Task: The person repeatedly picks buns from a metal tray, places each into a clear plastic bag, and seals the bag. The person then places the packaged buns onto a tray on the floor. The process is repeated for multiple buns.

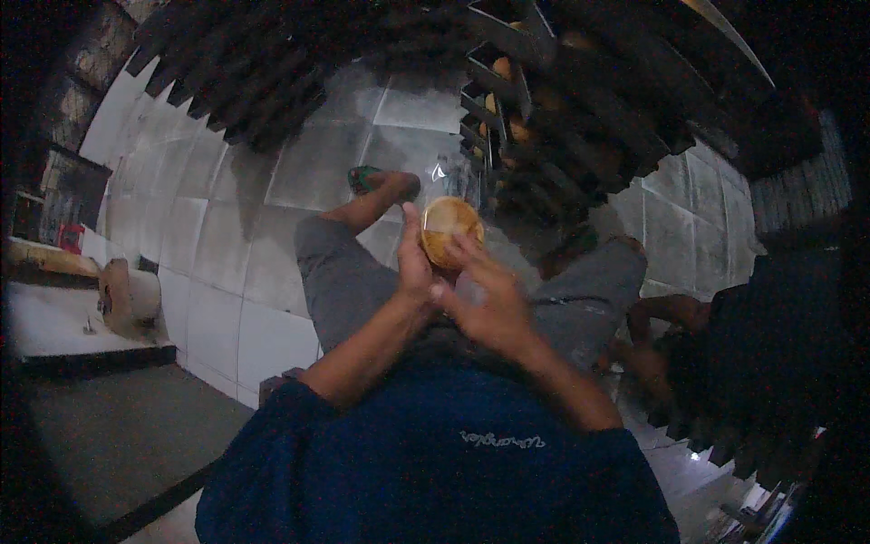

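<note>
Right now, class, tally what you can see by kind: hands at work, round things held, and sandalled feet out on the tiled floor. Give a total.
Bare hands: 2, the left hand and the right hand
Round golden-brown bun in clear wrap: 1
Foot in a green sandal: 1
Total: 4

dim, bluish light is seen; the tiled floor (227, 227) is palely lit, corners are blackened, edges bent, the right hand (485, 304) blurred.
</note>
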The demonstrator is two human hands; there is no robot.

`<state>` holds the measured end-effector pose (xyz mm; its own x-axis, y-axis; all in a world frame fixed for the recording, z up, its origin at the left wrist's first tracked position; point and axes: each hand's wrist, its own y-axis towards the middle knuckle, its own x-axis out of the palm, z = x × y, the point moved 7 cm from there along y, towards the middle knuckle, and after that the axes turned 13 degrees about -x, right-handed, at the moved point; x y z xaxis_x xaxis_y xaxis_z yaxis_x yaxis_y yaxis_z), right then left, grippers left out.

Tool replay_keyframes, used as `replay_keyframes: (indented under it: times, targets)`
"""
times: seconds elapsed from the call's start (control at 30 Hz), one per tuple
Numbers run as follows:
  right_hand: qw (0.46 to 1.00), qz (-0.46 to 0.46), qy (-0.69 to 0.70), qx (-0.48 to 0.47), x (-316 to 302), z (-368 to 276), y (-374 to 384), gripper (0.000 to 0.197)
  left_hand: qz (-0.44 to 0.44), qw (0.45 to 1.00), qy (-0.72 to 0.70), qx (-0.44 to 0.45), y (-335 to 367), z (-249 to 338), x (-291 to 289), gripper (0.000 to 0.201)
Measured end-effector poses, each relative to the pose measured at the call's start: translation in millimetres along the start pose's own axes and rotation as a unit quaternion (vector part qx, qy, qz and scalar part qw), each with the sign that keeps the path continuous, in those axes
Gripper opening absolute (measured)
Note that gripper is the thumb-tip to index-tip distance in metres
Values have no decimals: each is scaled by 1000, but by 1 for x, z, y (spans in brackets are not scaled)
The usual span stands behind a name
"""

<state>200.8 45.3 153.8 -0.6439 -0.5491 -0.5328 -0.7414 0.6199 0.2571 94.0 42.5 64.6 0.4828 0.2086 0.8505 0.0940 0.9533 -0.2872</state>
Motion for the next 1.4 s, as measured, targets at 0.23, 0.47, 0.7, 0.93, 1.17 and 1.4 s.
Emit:
replay_keyframes:
  times: [0.23,0.47,0.7,0.93,1.17,1.4]
  targets:
    - [977,154,-114,-90,-69,-10,-4,28,29,960,277,-8,-51,0,61,59]
    - [922,229,-270,-154,-69,22,-18,9,178,766,617,-33,-32,5,43,39]
    - [949,222,-192,-112,-82,25,-37,8,151,902,389,-115,-28,-10,-28,62]
    - [969,175,-89,-148,-91,-43,-35,8,-99,964,-2,-247,22,-63,12,79]
    - [989,115,-74,-56,-73,-46,-66,15,-174,935,-185,-248,4,-55,72,94]
    - [991,13,-107,-79,-40,-37,-48,21,-82,976,-85,-183,11,-59,80,74]
